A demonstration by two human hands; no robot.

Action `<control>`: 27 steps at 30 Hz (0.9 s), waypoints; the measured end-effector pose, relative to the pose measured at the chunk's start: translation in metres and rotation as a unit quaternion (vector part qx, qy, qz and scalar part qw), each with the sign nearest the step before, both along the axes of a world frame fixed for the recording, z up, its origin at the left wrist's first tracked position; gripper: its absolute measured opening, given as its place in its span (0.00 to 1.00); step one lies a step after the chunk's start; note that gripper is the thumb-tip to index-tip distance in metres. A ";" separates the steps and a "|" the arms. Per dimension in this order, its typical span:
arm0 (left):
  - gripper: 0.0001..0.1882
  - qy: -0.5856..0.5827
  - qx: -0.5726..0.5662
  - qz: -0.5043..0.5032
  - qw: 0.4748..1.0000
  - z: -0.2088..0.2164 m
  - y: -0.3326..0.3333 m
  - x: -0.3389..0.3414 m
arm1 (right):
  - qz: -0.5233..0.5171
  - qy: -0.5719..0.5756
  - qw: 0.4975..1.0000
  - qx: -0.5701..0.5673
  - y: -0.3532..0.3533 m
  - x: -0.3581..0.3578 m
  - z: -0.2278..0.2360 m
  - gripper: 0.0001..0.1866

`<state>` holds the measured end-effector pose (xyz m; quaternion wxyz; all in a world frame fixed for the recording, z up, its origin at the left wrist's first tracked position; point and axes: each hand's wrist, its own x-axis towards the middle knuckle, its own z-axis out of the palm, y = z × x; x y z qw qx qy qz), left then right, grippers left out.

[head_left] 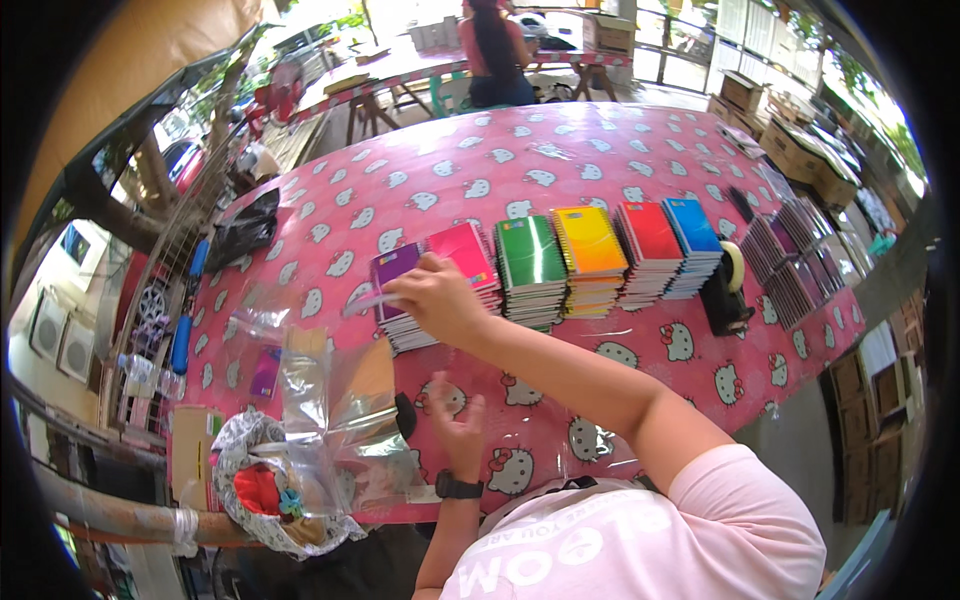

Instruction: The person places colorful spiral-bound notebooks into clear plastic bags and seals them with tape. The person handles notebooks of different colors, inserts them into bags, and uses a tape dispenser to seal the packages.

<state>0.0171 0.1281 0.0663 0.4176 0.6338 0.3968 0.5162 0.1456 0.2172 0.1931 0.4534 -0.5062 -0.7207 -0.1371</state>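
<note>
My right hand (440,303) reaches across the left end of a row of spiral notebook stacks, its fingers pinched at the purple notebooks (396,262). A thin, pale, see-through strip shows by those fingertips; what it is I cannot make out. Lower down, my left hand (457,425) hovers over the table with its fingers apart and holds nothing. Beside it lie clear plastic bags (345,390). Rightward from the purple stack run pink notebooks (462,255), green notebooks (530,252), yellow notebooks (588,242), red notebooks (650,232) and blue notebooks (692,228).
A black tape dispenser (725,300) stands right of the blue stack, near more bundled notebooks (795,260). Leftward on the pink table cover (560,150) lie a black plastic bag (245,228) and a cloth-lined basket (245,440). Another person (495,55) sits at a far table.
</note>
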 end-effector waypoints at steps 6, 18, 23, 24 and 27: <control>0.21 0.012 -0.091 -0.122 0.988 0.081 0.006 -0.041 | 0.170 0.125 0.885 -0.414 -0.088 0.029 0.028 0.14; 0.14 -0.073 -0.405 -0.259 0.874 -0.067 -0.025 0.015 | -0.089 -0.116 0.984 -0.101 -0.023 0.054 -0.019 0.12; 0.18 -0.174 -0.500 -0.247 0.812 -0.045 -0.024 0.012 | -0.079 0.318 0.942 -0.069 -0.132 0.066 -0.011 0.18; 0.19 -0.202 -0.532 -0.246 0.784 -0.041 -0.023 0.010 | -0.077 0.363 0.923 -0.104 -0.152 0.070 -0.035 0.17; 0.20 -0.126 -0.524 -0.239 0.808 -0.015 -0.029 0.016 | -0.120 0.496 0.795 -0.328 -0.212 0.068 -0.118 0.15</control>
